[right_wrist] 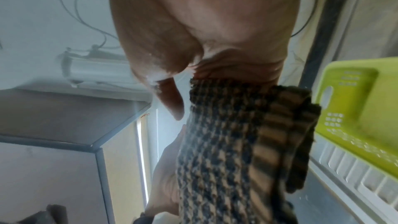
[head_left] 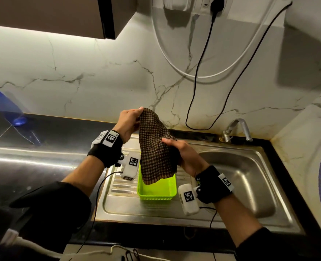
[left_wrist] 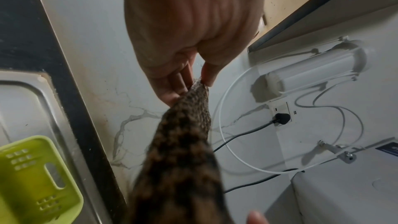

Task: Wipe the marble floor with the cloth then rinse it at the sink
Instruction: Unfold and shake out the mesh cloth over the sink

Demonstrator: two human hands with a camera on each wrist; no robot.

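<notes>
A brown-and-black checked cloth (head_left: 156,147) hangs in the air above the steel sink's drainboard (head_left: 122,202), over a lime-green basket. My left hand (head_left: 130,121) pinches the cloth's top corner (left_wrist: 199,89) between thumb and fingertips. My right hand (head_left: 182,153) grips the cloth's right edge lower down (right_wrist: 228,125), thumb on the front. The sink basin (head_left: 250,178) lies to the right, with the tap (head_left: 237,129) behind it; no water runs.
The lime-green plastic basket (head_left: 156,191) stands on the drainboard under the cloth. A blue bottle (head_left: 7,106) leans against the marble wall at far left. Black and white cables (head_left: 199,72) hang down the wall from a socket. A dark cabinet (head_left: 61,14) hangs overhead at the left.
</notes>
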